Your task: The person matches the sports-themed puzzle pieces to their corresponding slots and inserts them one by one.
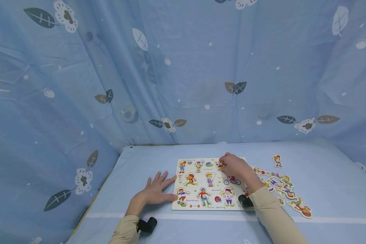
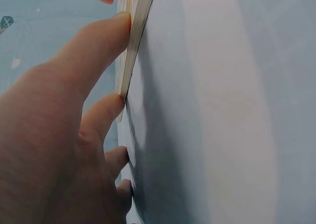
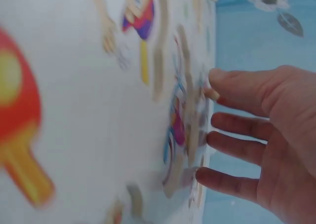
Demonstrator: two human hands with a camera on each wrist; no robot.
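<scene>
A white wooden puzzle board [image 1: 199,183] with pictures of children at sports lies on the table. My left hand [image 1: 154,190] is spread at its left side; in the left wrist view the thumb [image 2: 106,36] and a fingertip touch the board's edge. My right hand [image 1: 236,166] is over the board's top right corner. There it pinches the small wooden knob [image 3: 211,93] of a soccer puzzle piece [image 1: 220,164], mostly covered by the fingers. Figures such as the runner [image 1: 190,179] and the baseball batter [image 1: 210,179] show in the board.
Right of the board lies a heap of loose puzzle pieces [image 1: 282,184], partly overlapping and partly behind the right forearm. One piece [image 1: 277,161] lies apart farther back, another [image 1: 300,207] nearer the front. A patterned blue curtain [image 1: 201,74] hangs behind the table [image 1: 149,156].
</scene>
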